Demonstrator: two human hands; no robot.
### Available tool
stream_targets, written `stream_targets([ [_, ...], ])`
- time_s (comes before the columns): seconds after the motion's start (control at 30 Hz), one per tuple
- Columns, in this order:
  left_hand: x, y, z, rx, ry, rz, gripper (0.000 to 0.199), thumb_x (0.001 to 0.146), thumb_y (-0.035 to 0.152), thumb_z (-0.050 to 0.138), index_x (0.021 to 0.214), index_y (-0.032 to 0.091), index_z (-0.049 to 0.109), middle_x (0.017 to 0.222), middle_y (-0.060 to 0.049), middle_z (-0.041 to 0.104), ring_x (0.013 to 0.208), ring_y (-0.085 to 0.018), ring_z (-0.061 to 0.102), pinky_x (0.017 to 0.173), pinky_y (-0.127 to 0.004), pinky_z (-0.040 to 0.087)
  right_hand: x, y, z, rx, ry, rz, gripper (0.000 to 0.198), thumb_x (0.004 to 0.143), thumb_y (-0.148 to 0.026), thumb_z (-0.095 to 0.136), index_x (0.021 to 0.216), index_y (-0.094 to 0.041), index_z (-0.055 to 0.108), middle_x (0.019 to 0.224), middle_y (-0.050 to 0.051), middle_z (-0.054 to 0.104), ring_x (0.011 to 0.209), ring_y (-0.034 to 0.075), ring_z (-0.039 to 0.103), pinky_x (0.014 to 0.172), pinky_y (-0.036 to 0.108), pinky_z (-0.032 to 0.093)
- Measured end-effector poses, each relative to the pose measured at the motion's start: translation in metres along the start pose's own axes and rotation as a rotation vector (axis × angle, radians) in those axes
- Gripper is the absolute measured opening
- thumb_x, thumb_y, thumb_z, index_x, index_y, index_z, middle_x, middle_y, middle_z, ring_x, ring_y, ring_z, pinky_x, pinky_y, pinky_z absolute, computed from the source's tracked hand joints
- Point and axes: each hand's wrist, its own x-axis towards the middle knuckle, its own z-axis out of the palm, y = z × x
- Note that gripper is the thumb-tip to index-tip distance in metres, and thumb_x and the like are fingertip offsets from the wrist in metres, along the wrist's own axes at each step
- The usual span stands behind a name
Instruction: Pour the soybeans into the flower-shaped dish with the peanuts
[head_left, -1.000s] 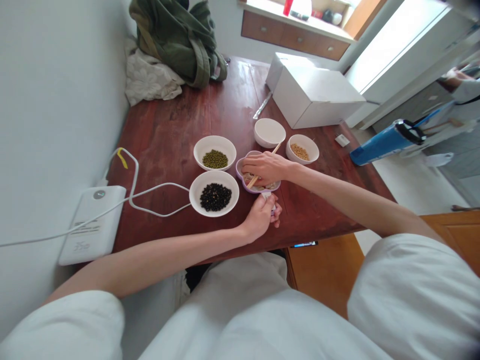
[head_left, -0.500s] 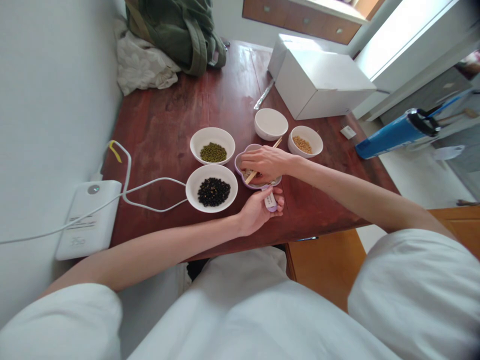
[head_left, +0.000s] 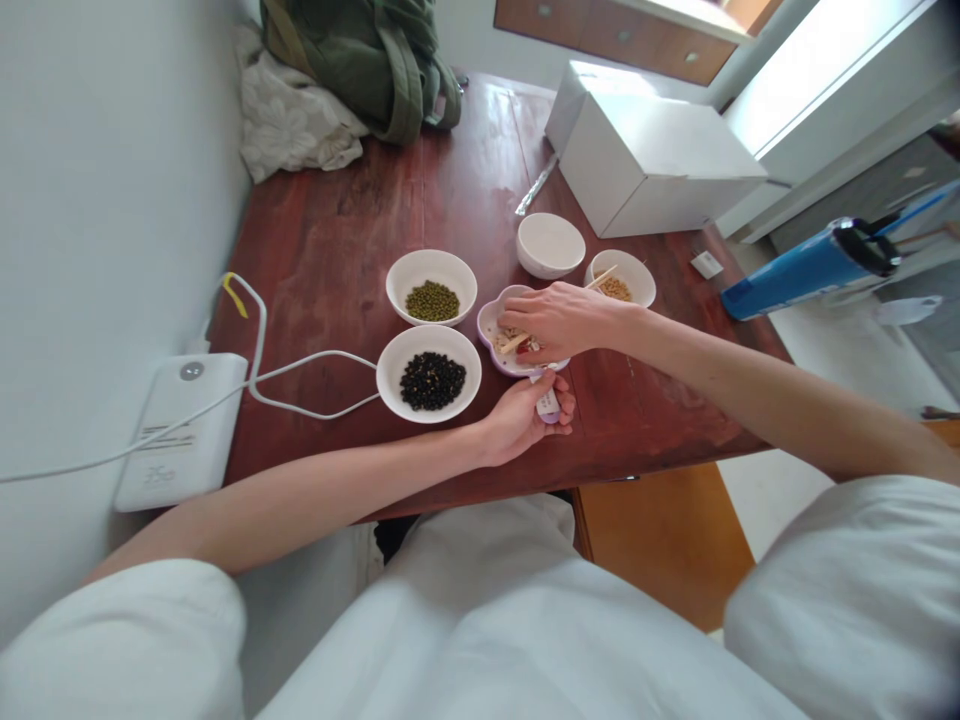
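My left hand (head_left: 516,422) is closed on the short labelled handle (head_left: 547,403) of a flower-shaped dish (head_left: 487,318) with a purple rim. Small pale bits and something red lie in the dish, partly hidden by my right hand (head_left: 574,320). That hand is above the dish, closed round a pair of chopsticks (head_left: 602,277), whose tips point down among the bits. Left of the dish stands a white bowl of black beans (head_left: 433,381), and behind it a bowl of green mung beans (head_left: 433,300). A bowl of yellow soybeans (head_left: 616,288) stands behind my right wrist.
A white bowl (head_left: 551,247) stands behind the dish. Farther back are a white box (head_left: 660,150), a foil strip (head_left: 536,185) and a green backpack (head_left: 352,60). A power bank (head_left: 180,430) with a looping cable lies left; a blue tumbler (head_left: 802,268) is right.
My right hand has shifted a little to the right over the dish, tilting the chopsticks lower and showing more of the contents. My left hand keeps its hold; the view has moved slightly.
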Motion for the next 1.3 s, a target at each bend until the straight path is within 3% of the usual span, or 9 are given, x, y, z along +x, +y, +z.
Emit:
stream_targets([
  [0.2, -0.001, -0.002, -0.002, 0.019, -0.026, 0.015, 0.042, 0.103, 0.055, 0.083, 0.099, 0.017, 0.064, 0.083, -0.003, 0.066, 0.071, -0.016, 0.06, 0.071, -0.03, 0.056, -0.003, 0.004, -0.004, 0.058, -0.023, -0.038, 0.05, 0.103, -0.048, 0.081, 0.136, -0.012, 0.071, 0.14, 0.018, 0.075, 0.12, 0.034, 0.075, 0.073, 0.039, 0.044],
  [0.4, -0.002, -0.002, 0.0, 0.013, -0.027, 0.028, 0.045, 0.099, 0.055, 0.088, 0.098, 0.017, 0.064, 0.082, -0.002, 0.065, 0.071, -0.016, 0.059, 0.072, -0.03, 0.056, -0.001, 0.012, 0.003, 0.072, 0.002, -0.026, 0.029, 0.108, -0.038, 0.073, 0.126, -0.015, 0.073, 0.131, 0.015, 0.075, 0.108, 0.029, 0.075, 0.073, 0.037, 0.041],
  [0.57, -0.001, -0.002, -0.001, 0.025, -0.027, 0.025, 0.043, 0.102, 0.055, 0.084, 0.099, 0.017, 0.064, 0.082, -0.002, 0.065, 0.071, -0.016, 0.06, 0.071, -0.03, 0.056, -0.002, 0.009, -0.001, 0.092, 0.007, -0.024, 0.045, 0.106, -0.051, 0.077, 0.132, -0.014, 0.071, 0.142, 0.017, 0.073, 0.113, 0.03, 0.076, 0.075, 0.035, 0.043],
  [0.77, -0.001, -0.002, -0.001, 0.017, -0.027, 0.02, 0.041, 0.103, 0.053, 0.083, 0.099, 0.018, 0.063, 0.081, -0.002, 0.065, 0.07, -0.016, 0.059, 0.072, -0.03, 0.055, -0.003, 0.006, -0.007, 0.095, -0.055, -0.022, 0.042, 0.11, -0.047, 0.073, 0.137, -0.015, 0.072, 0.136, 0.015, 0.077, 0.122, 0.032, 0.076, 0.076, 0.037, 0.046],
  [0.97, -0.001, -0.003, 0.0, 0.015, -0.02, 0.02, 0.041, 0.102, 0.053, 0.084, 0.097, 0.018, 0.063, 0.081, -0.002, 0.064, 0.071, -0.016, 0.06, 0.071, -0.03, 0.054, -0.01, 0.001, -0.018, 0.05, -0.111, 0.035, 0.049, 0.102, -0.045, 0.08, 0.14, -0.015, 0.07, 0.151, 0.018, 0.071, 0.132, 0.034, 0.073, 0.074, 0.034, 0.044],
  [1.13, -0.001, -0.003, -0.001, 0.01, -0.023, 0.019, 0.042, 0.102, 0.053, 0.085, 0.099, 0.017, 0.063, 0.082, -0.002, 0.065, 0.071, -0.016, 0.06, 0.071, -0.03, 0.055, -0.008, -0.001, -0.019, 0.07, -0.168, 0.082, 0.037, 0.109, -0.038, 0.07, 0.137, -0.015, 0.068, 0.137, 0.015, 0.075, 0.113, 0.03, 0.077, 0.072, 0.035, 0.04],
  [1.3, -0.002, -0.003, -0.001, 0.012, -0.023, 0.011, 0.042, 0.102, 0.054, 0.083, 0.099, 0.018, 0.063, 0.081, -0.002, 0.066, 0.07, -0.016, 0.061, 0.072, -0.03, 0.055, -0.003, -0.005, -0.026, 0.06, -0.201, 0.143, 0.039, 0.105, -0.039, 0.074, 0.134, -0.013, 0.07, 0.143, 0.016, 0.073, 0.109, 0.029, 0.079, 0.073, 0.036, 0.04],
])
